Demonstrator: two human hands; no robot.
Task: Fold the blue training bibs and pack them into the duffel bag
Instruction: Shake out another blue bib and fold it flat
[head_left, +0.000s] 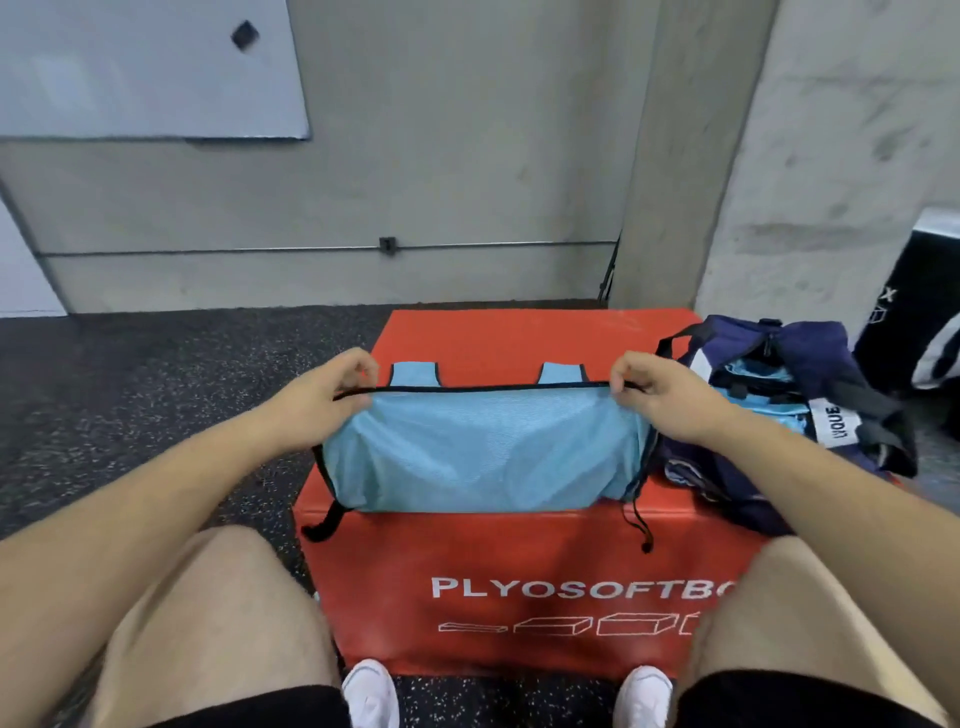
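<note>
The left hand (345, 384) pinches the left corner of the bib (483, 447), which lies on the red box (519, 561). The right hand (649, 389) pinches the other corner. I think they pull the edge tight to keep the fold flat. The bag (810, 374) sits open just beside it, and nothing blocks the way

A light blue bib (483, 452) of mesh with black trim lies folded across the middle of the red plyo box (519, 338). Its black-edged far edge is pinched taut at each corner by the left hand (332, 387) and right hand (654, 387), and two shoulder straps show beyond it. Just right of it, on the box's right edge, sits the dark navy duffel bag (810, 353), open, with more light blue fabric inside.
</note>
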